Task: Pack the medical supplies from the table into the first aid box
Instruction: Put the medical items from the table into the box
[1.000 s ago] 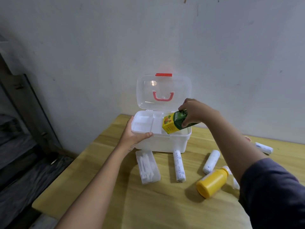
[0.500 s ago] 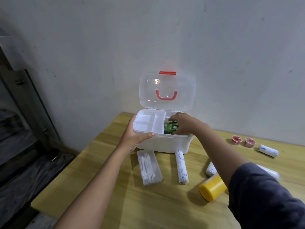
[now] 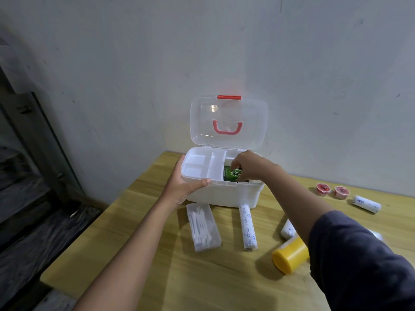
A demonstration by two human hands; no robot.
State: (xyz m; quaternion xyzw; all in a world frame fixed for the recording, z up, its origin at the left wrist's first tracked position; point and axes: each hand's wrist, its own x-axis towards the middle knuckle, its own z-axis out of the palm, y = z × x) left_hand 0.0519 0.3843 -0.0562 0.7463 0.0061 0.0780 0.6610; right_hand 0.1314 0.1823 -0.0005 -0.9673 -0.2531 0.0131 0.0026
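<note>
The white first aid box (image 3: 224,194) stands open at the table's back edge, its clear lid (image 3: 229,122) upright with a red handle. My left hand (image 3: 183,185) grips the box's front left rim beside the white inner tray (image 3: 202,167). My right hand (image 3: 249,164) reaches into the right side of the box, fingers closed on a green carton (image 3: 231,173) that lies inside. On the table lie a clear case of cotton swabs (image 3: 203,226), a long bandage roll (image 3: 247,226), a yellow bottle (image 3: 289,255) and a short roll (image 3: 287,228).
Two small red-lidded tubs (image 3: 323,189) (image 3: 341,192) and another bandage roll (image 3: 366,203) sit at the right back of the wooden table (image 3: 157,277). A grey wall stands close behind the box. The table's left edge drops to a dark floor.
My right hand has carried the green carton from above the box's rim down into its right side. My left hand has kept its grip on the rim.
</note>
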